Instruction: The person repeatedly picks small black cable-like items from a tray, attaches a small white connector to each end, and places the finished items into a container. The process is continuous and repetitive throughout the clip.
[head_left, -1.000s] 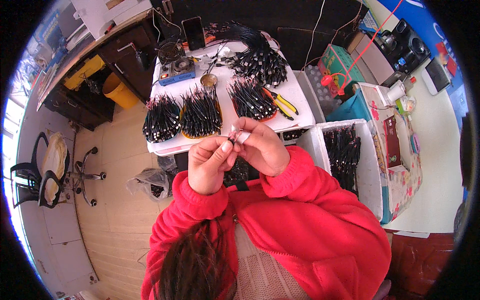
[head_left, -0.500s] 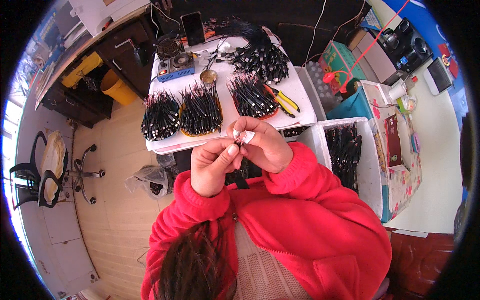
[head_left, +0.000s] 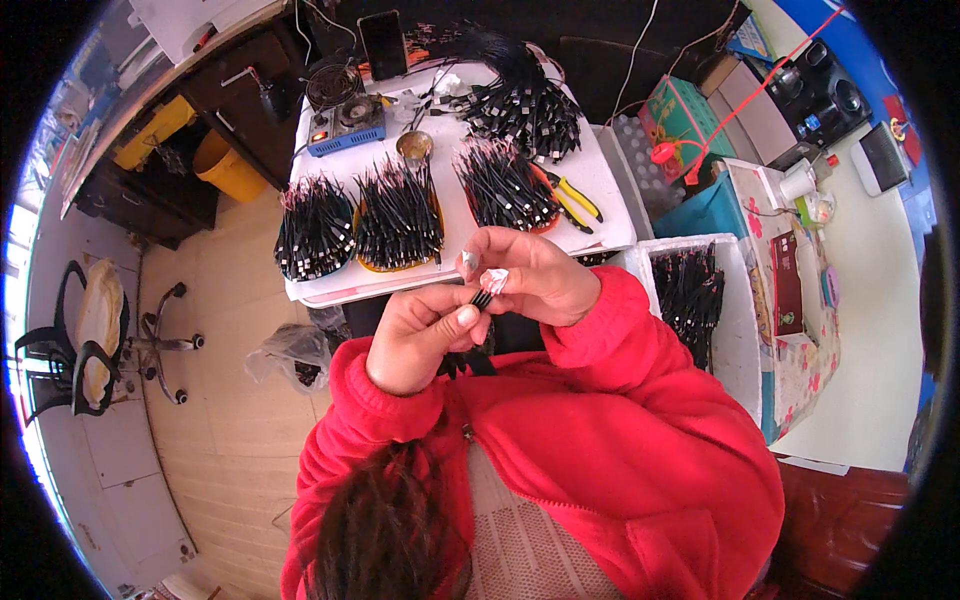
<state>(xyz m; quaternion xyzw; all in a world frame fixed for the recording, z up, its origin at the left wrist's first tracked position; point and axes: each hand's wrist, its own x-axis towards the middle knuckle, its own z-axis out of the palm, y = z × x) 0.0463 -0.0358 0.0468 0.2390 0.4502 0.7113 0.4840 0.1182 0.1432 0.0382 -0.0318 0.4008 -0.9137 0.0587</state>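
My left hand [head_left: 425,335] pinches the end of a thin black cable [head_left: 480,299] between thumb and forefinger. My right hand [head_left: 530,277] meets it from the right, its fingertips closed on the same cable end and on a small pale scrap [head_left: 494,280]. Both hands hover just in front of the white table [head_left: 610,205]. The rest of the cable is hidden under my hands. Red sleeves cover both forearms.
Bundles of black cables lie on the table: left [head_left: 312,225], middle [head_left: 398,212], right [head_left: 502,183], and a big heap at the back [head_left: 525,105]. Yellow-handled pliers [head_left: 570,195], a small blue heater [head_left: 345,120], a phone [head_left: 382,45]. A white box with cables [head_left: 690,290] stands right. Office chair [head_left: 95,335] on the left.
The two hands stay together at the cable end; they have shifted slightly nearer to me and the fingers have re-gripped. Nothing on the table has moved.
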